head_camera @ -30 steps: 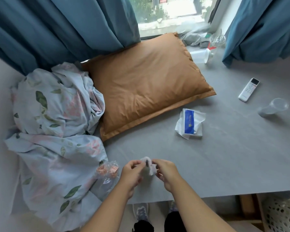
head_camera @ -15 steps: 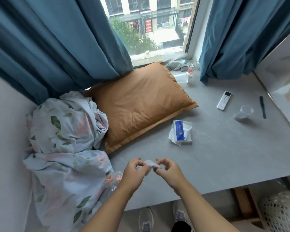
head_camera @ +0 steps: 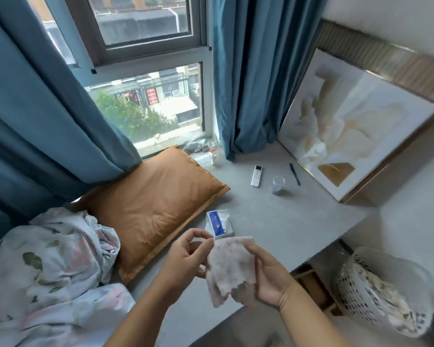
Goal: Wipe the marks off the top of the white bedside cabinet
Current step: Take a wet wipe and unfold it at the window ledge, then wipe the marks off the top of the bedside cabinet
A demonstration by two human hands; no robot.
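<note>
Both my hands hold an unfolded white wet wipe (head_camera: 229, 267) above the front edge of the grey window ledge (head_camera: 298, 221). My left hand (head_camera: 186, 260) pinches the wipe's top left corner between thumb and finger. Under its right side lies my right hand (head_camera: 271, 279), palm up. A white wipe packet with a blue label (head_camera: 218, 222) lies on the ledge just behind my hands. No white bedside cabinet is in view.
An orange pillow (head_camera: 150, 209) and a floral quilt (head_camera: 48, 269) cover the ledge's left part. A white remote (head_camera: 256, 176), a clear cup (head_camera: 278, 184) and a black pen (head_camera: 295, 174) lie farther back. A framed picture (head_camera: 348, 126) leans at right. A white perforated basket (head_camera: 376, 296) stands lower right.
The crumpled wipe has been spread open between my hands. My view has lifted and swung right, bringing the picture and basket into sight.
</note>
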